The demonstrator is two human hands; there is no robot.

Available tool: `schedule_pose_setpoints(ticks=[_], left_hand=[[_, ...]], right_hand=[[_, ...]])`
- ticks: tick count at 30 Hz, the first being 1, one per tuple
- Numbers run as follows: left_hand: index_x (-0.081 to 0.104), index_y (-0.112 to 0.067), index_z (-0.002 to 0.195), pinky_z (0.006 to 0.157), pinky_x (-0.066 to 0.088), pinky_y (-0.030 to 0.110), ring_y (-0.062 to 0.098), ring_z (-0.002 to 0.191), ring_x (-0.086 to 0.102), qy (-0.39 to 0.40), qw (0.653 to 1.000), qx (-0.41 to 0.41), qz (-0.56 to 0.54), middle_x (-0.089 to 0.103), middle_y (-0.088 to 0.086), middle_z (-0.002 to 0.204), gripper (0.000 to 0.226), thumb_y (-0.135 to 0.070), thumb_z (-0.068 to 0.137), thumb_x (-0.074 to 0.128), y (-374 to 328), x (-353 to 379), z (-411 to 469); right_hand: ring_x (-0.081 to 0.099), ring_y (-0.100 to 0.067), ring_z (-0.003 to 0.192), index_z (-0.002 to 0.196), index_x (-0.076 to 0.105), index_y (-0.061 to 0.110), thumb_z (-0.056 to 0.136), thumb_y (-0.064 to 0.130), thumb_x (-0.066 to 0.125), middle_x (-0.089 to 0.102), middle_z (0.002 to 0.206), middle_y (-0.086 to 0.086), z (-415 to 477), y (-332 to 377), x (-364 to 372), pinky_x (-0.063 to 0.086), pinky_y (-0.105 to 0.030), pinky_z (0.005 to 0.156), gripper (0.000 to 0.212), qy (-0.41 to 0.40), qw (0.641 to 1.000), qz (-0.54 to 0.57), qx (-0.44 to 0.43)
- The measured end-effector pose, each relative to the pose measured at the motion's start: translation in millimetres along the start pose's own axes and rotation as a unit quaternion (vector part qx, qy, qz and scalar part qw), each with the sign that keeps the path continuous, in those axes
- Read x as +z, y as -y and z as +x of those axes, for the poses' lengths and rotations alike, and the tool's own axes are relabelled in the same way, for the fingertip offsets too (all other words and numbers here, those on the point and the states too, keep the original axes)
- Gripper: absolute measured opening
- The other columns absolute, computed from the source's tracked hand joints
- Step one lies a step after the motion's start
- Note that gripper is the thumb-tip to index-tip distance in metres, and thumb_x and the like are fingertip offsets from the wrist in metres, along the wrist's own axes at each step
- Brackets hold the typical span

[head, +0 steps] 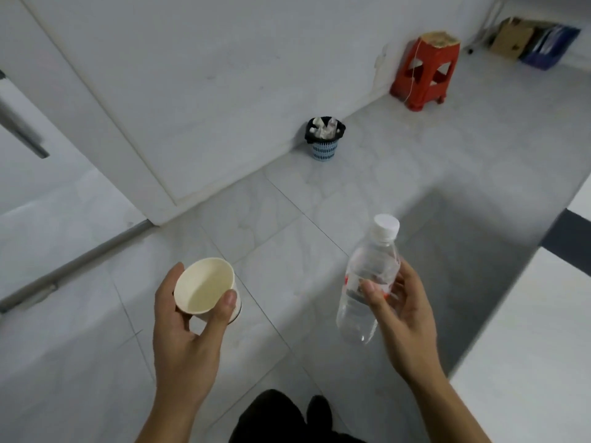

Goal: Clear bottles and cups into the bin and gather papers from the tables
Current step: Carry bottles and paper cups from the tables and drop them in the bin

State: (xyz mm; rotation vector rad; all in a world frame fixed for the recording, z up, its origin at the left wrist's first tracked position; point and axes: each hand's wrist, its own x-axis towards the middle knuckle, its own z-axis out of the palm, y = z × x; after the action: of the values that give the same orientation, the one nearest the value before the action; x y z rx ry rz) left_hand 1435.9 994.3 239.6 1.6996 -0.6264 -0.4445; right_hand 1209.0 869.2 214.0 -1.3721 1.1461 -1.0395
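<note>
The left hand (pixel 188 327) grips an empty paper cup (pixel 206 287) at seven o'clock. The right hand (pixel 403 311) pinches a clear capped bottle (pixel 371 282) at five. The bin (pixel 325 137), far off at twelve o'clock, looks heaped full, so anything tossed from here may bounce out and roll across the floor.

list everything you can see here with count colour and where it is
paper cup: 1, cream-white, held in the left hand, open mouth toward the camera
water bottle: 1, clear with white cap and red label, held in the right hand
bin: 1, blue basket with black liner, on the floor against the wall, white rubbish inside
stool: 1, red, by the wall beyond the bin
cardboard box: 1, brown, top right
folders: several, blue, beside the box
table: 1, white, right edge
left hand: 1, grips the cup
right hand: 1, grips the bottle
</note>
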Motion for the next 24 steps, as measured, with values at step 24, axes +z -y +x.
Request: schedule_pose_setpoints(ticks=[24], left_hand=[[0.042, -0.04, 0.139, 0.094, 0.045, 0.024, 0.007, 0.118, 0.057, 0.153, 0.987, 0.027, -0.027, 0.055, -0.035, 0.118, 0.087, -0.06, 0.061, 0.074, -23.1, 360.6, 650.5]], right_hand=[[0.07, -0.018, 0.107, 0.132, 0.057, 0.037, 0.082, 0.037, 0.076, 0.072, 0.117, 0.003, 631.5, -22.1, 165.5, 0.058, -0.032, 0.089, 0.054, -0.173, 0.983, 0.021, 0.053]])
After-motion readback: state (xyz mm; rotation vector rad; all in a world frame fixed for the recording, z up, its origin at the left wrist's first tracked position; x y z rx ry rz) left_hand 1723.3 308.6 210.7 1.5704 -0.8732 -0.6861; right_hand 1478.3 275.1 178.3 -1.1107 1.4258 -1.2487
